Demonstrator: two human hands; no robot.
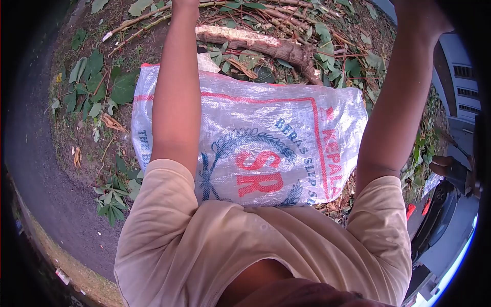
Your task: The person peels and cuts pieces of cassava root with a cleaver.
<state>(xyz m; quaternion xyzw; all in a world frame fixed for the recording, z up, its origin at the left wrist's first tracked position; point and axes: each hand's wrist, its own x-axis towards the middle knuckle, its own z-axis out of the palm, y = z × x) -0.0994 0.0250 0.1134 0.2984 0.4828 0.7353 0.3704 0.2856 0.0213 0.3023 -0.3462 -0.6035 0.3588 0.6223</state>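
Note:
A white woven plastic rice sack (240, 115) with red and blue print, including the letters SR, BERAS and KEPALA, is spread flat below my chest. My left forearm passes over its left part and runs up to the top edge of the head view. My right arm stretches up along the sack's right side. Both hands lie beyond the top edge, so their fingers and anything in them are hidden. Closest under the top edge, between my arms, are a thick cut branch (261, 43) with peeled bark and several thin sticks (148, 30).
Green leaves (123, 88) and dry leaves litter the soil around the sack. A paved road (56, 189) curves along the left. To the right are a pale building (458, 66), a dark vehicle (434, 220) and another person (455, 174), seen small.

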